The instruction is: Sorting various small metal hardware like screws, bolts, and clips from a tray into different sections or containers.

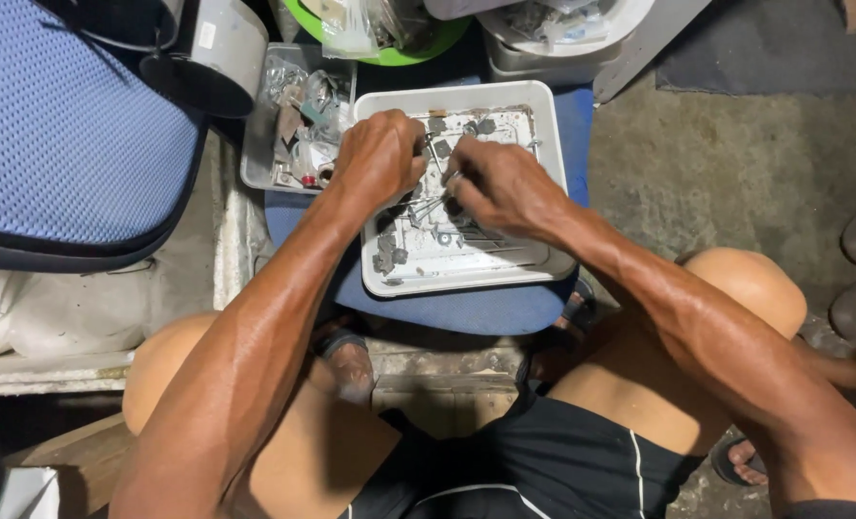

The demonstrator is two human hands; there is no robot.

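Both hands over white tray (553, 144) of small metal parts (389, 258).
Left hand (380, 154) curled shut at left rim, right hand (500, 183) pinching thin metal rods (428, 207) mid-tray; front edge bare, second parts tray (255, 144) crowding left.

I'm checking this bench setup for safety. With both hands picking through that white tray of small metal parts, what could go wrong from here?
1. The white tray sits on a blue cushion, a soft base; pressing down could tip it and spill the small metal parts.
2. The left hand and right hand are bare among thin metal rods, so a cut or prick seems possible.
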